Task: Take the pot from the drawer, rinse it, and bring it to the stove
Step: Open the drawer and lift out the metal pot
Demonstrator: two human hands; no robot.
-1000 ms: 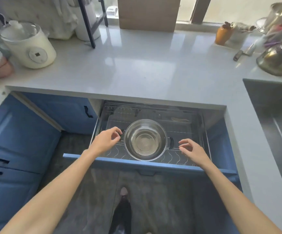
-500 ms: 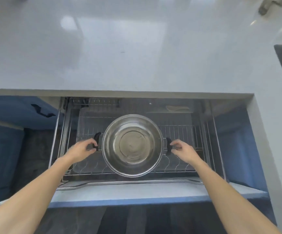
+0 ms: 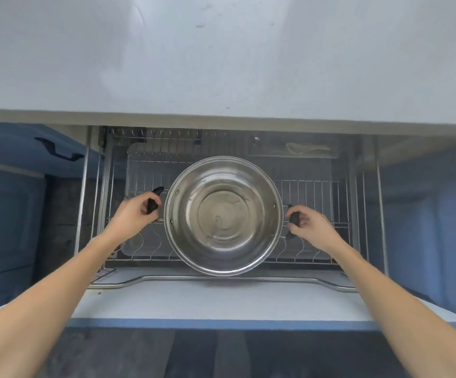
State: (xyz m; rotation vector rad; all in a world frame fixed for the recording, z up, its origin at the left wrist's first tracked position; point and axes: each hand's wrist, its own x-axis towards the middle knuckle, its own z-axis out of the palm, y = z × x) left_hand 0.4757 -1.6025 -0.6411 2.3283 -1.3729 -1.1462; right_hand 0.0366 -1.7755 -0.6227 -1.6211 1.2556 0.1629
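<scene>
Head: pot (image 3: 223,215) in left hand (image 3: 132,214), right hand (image 3: 312,227)

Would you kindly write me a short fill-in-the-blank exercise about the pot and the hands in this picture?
1. The pot is over the wire rack of an open ____.
2. The left hand and the right hand each hold one of the pot's black ____.
3. Inside, the pot is ____.
Missing words: drawer; handles; empty.
</scene>
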